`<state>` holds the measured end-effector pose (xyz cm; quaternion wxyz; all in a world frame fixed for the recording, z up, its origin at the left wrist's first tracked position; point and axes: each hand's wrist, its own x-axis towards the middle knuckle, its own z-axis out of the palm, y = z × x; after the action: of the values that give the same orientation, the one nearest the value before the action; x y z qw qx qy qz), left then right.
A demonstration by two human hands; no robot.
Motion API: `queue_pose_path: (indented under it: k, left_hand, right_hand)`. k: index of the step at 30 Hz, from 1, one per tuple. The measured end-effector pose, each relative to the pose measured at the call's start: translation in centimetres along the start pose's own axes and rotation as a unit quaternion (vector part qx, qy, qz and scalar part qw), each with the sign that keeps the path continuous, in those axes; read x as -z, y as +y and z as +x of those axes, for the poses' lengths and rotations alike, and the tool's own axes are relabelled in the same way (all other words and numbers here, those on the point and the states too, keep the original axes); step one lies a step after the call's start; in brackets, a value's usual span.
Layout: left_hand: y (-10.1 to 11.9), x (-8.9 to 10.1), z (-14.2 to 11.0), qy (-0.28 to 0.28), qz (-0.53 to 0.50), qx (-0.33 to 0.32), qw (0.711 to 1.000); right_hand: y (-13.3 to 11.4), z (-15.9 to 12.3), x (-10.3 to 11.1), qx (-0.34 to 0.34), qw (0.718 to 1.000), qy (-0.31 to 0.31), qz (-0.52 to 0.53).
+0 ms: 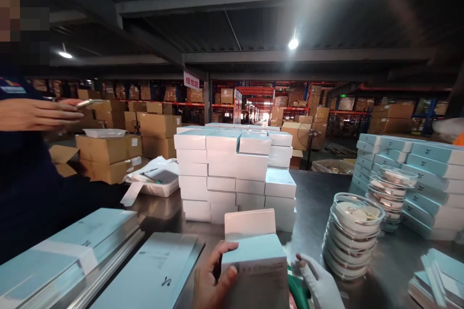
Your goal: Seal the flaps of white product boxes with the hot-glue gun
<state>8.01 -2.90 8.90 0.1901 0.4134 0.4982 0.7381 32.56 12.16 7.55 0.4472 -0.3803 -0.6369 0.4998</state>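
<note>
The dull grey metal worktable fills the lower half of the view. At its centre, toward twelve o'clock from the hands, stands a tall block of stacked white and pale-blue cardboard boxes. At two o'clock a second bank of pale-blue boxes steps up along the right edge. At nine o'clock lie long piles of flat, unfolded pale-blue carton blanks, with another pile just beside them at eight o'clock. At three o'clock stands a stack of round clear-lidded plastic tins, and a shorter stack of the same tins sits behind it, near the right-hand boxes.

At six o'clock, low in the view, is a small pale-blue carton with its white top flap raised. The bare left hand grips its left side, thumb across the front and fingers curled round the edge. The white-gloved right hand lies just right of the carton, fingers loosely spread; whether it touches the carton cannot be told.

At ten o'clock a co-worker's hand holds a thin flat object.
</note>
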Motion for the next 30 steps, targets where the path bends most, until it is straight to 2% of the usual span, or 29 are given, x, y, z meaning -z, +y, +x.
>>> queue_pose_path:
  k: [2, 4, 6, 8, 10, 12, 14, 16, 19, 22, 24, 25, 27, 29, 30]
  left_hand:
    - [0.0, -0.5, -0.3, -0.016, -0.011, -0.006, 1.0]
    - [-0.3, -0.7, -0.4, -0.04, -0.022, -0.008, 0.999]
    - [-0.9, -0.6, -0.4, -0.081, -0.02, -0.019, 0.996]
    - [-1.6, -0.2, -0.2, -0.114, -0.01, -0.05, 0.992]
    - [-2.2, 0.0, 0.1, -0.105, -0.033, -0.082, 0.991]
    - [-2.2, 0.2, 0.4, -0.068, -0.08, -0.098, 0.99]
    - [-1.6, 0.2, 0.8, -0.07, -0.091, -0.127, 0.985]
    - [-0.8, 0.4, 1.2, -0.129, -0.043, -0.185, 0.973]
    - [0.2, 0.9, 1.8, -0.211, 0.003, -0.252, 0.944]
    - [0.9, 1.5, 2.3, -0.224, -0.002, -0.268, 0.937]
    - [2.0, 1.7, 2.7, -0.25, 0.045, -0.271, 0.929]
    - [2.8, 1.7, 3.0, -0.271, 0.096, -0.272, 0.918]
    - [5.1, 1.4, 3.5, -0.33, 0.23, -0.275, 0.873]
    - [7.2, 1.1, 4.0, -0.396, 0.314, -0.272, 0.819]
    - [8.0, 1.1, 4.2, -0.412, 0.332, -0.268, 0.805]
  right_hand:
    - [-2.7, -0.6, -2.1, 0.033, 0.993, -0.082, 0.083]
    - [-5.2, -1.4, -4.3, 0.043, 0.972, -0.166, 0.16]
    - [-6.7, -2.0, -5.7, 0.046, 0.962, -0.2, 0.178]
    - [-6.8, -2.0, -5.9, 0.071, 0.971, -0.192, 0.121]
    - [-5.7, -1.6, -5.3, 0.134, 0.975, -0.174, 0.031]
    - [-4.0, -1.2, -4.4, 0.23, 0.961, -0.151, -0.039]
    - [-2.6, -1.2, -3.8, 0.306, 0.939, -0.143, -0.068]
    - [-2.1, -1.6, -3.4, 0.329, 0.928, -0.152, -0.082]
    - [-2.9, -2.0, -3.0, 0.339, 0.917, -0.185, -0.101]
    - [-4.0, -1.9, -2.8, 0.382, 0.895, -0.197, -0.119]
    - [-4.7, -2.1, -3.1, 0.416, 0.879, -0.19, -0.136]
    - [-5.0, -2.3, -3.3, 0.438, 0.868, -0.185, -0.144]
    - [-5.7, -2.8, -3.9, 0.478, 0.842, -0.188, -0.167]
    - [-6.7, -2.9, -3.9, 0.472, 0.83, -0.218, -0.201]
    - [-7.1, -2.5, -3.4, 0.454, 0.832, -0.224, -0.226]
